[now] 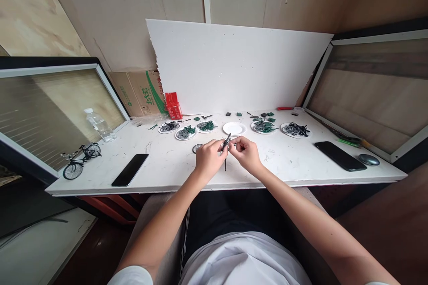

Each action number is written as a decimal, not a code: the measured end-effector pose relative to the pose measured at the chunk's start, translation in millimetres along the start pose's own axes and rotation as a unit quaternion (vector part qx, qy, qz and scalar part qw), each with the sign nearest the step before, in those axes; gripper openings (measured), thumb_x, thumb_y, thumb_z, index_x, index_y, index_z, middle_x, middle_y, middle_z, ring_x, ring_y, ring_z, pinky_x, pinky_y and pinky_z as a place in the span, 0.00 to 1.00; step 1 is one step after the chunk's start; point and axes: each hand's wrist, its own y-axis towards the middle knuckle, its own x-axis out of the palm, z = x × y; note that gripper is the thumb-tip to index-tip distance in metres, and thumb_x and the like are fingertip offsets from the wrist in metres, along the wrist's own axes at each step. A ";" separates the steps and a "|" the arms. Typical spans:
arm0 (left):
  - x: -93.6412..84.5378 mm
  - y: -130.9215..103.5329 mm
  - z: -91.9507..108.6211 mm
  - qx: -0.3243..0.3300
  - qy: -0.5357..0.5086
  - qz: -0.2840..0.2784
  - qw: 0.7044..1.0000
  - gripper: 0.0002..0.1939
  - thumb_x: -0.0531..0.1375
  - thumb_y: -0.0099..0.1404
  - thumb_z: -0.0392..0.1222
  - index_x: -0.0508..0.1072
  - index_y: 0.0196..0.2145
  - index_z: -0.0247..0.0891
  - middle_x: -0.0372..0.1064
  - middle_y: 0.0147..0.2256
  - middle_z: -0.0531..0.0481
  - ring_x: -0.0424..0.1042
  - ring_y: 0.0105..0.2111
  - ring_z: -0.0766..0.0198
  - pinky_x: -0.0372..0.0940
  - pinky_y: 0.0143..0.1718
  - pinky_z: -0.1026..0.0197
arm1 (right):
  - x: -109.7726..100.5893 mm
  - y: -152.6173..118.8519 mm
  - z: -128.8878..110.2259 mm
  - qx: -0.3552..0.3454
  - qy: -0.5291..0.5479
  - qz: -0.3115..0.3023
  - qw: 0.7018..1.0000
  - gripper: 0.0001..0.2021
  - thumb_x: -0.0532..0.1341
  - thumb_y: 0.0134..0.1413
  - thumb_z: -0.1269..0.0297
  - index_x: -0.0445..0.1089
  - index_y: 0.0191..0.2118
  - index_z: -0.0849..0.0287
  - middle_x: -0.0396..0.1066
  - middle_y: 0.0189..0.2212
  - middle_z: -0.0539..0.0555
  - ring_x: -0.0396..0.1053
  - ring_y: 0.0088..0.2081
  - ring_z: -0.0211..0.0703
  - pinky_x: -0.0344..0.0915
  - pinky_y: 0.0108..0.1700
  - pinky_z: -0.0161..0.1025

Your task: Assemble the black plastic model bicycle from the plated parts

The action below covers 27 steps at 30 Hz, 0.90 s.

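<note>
In front of me, my left hand (209,158) pinches a small dark model-bicycle part (227,140) between thumb and fingers. My right hand (247,155) is closed at the right side of that part, its thumb and fingertips pressed together; anything small between them is too tiny to make out. A spoked black toy wheel (196,148) lies on the table just left of my left hand, partly covered by it. Below my fingertips a thin dark rod (225,164) points toward the table's front edge.
An assembled black model bicycle (82,159) stands at the left, near a plastic bottle (99,124). Paper plates with dark and green parts (185,133) line the back, around a bare white plate (234,129). Phones (130,169) (340,156) and a mouse (368,159) flank my arms.
</note>
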 end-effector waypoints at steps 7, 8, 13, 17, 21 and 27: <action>4.5 -0.8 -3.6 0.059 0.091 0.002 0.994 0.12 0.61 0.71 0.37 0.80 0.50 0.39 0.78 0.33 0.47 0.77 0.32 0.59 0.66 0.35 0.60 | 3.6 5.2 -6.9 0.234 0.235 -0.083 0.940 0.22 0.66 0.55 0.41 0.65 0.31 0.57 0.43 0.18 0.41 0.40 0.19 0.31 0.44 0.20 0.33; 4.8 -0.8 -3.9 0.064 0.095 0.002 0.993 0.13 0.61 0.71 0.37 0.80 0.51 0.39 0.79 0.34 0.47 0.77 0.32 0.59 0.66 0.35 0.60 | 2.4 6.0 -7.4 0.249 0.253 -0.102 0.929 0.22 0.66 0.54 0.41 0.62 0.30 0.56 0.42 0.18 0.40 0.39 0.19 0.31 0.43 0.19 0.33; 4.8 -0.2 -4.7 0.057 0.092 -0.010 0.994 0.11 0.61 0.72 0.39 0.80 0.49 0.40 0.79 0.34 0.47 0.77 0.32 0.59 0.66 0.35 0.60 | -1.7 6.8 -6.3 0.228 0.222 -0.100 0.943 0.22 0.67 0.56 0.42 0.65 0.31 0.57 0.45 0.18 0.41 0.41 0.19 0.32 0.45 0.19 0.33; 4.9 0.2 -5.0 0.055 0.082 -0.009 0.995 0.10 0.61 0.72 0.40 0.81 0.48 0.40 0.79 0.33 0.47 0.77 0.31 0.59 0.66 0.34 0.60 | 1.5 0.7 -3.6 0.070 0.073 0.002 0.995 0.18 0.65 0.61 0.46 0.73 0.36 0.59 0.50 0.18 0.43 0.49 0.21 0.34 0.54 0.25 0.34; 5.6 -0.3 -5.0 0.060 0.081 0.001 0.995 0.12 0.61 0.72 0.41 0.80 0.49 0.40 0.79 0.34 0.46 0.77 0.31 0.59 0.68 0.35 0.60 | 3.9 -4.8 1.4 -0.047 -0.043 0.046 0.997 0.15 0.61 0.66 0.50 0.74 0.36 0.58 0.53 0.18 0.44 0.51 0.21 0.35 0.55 0.26 0.34; 7.0 -0.8 -5.5 0.051 0.055 0.003 0.997 0.11 0.62 0.71 0.41 0.81 0.48 0.40 0.79 0.33 0.48 0.77 0.31 0.60 0.67 0.33 0.61 | -2.9 -2.3 11.1 -0.185 -0.198 0.046 0.961 0.12 0.57 0.70 0.58 0.75 0.39 0.58 0.61 0.18 0.46 0.58 0.20 0.34 0.54 0.25 0.33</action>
